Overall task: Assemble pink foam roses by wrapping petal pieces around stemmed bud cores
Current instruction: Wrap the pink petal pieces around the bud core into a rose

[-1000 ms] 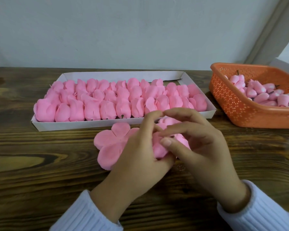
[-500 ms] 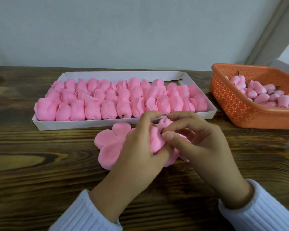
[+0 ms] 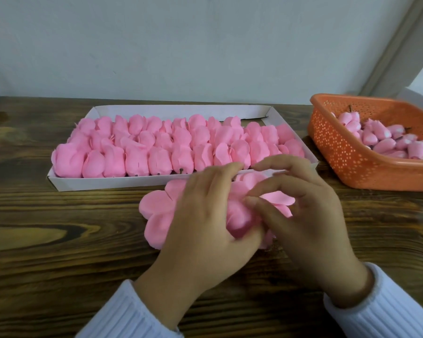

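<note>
- Left hand clamps round the half-wrapped rose, low over the table; likely steadying the core.
- Right hand: thumb and forefinger pinch 1 outer petal, probably pulling the wrap snug.
- Flat petal piece lies touching the left hand, ready as the next layer.
- Bud cores are in the orange basket, right; the white tray is just behind.

We see soft, even light, with faint shadow under the right hand. Its fingertips blur slightly; far from it, edges bow.
</note>
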{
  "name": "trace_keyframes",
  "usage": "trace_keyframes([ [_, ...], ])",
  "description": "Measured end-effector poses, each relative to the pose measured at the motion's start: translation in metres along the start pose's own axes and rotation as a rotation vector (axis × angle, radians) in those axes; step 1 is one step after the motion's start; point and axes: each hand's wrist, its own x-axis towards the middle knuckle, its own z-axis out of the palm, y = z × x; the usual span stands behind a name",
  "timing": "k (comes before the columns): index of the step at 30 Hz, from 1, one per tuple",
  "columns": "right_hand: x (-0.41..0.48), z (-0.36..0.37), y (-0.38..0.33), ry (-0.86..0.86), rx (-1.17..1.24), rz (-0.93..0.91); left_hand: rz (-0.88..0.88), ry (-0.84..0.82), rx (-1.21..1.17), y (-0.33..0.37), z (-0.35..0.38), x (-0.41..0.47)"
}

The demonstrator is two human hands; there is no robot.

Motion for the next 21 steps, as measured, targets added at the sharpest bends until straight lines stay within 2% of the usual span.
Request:
trace_keyframes([
  [2,0.002,0.0,0.001,0.004,-0.117,-0.145,0.136,0.07,0.135,-0.001,-0.001,0.002],
  [5,0.003,0.0,0.001,-0.05,-0.113,-0.195,0.204,0.029,0.037,0.002,0.002,0.002],
  [10,0.001,-0.003,-0.005,-0.153,0.064,-0.133,0.016,-0.098,-0.327,0.004,0.002,0.0],
  [21,0.002,-0.01,-0.003,-0.078,0.269,0.088,-0.181,-0.202,-0.47,-0.001,0.001,0.001],
])
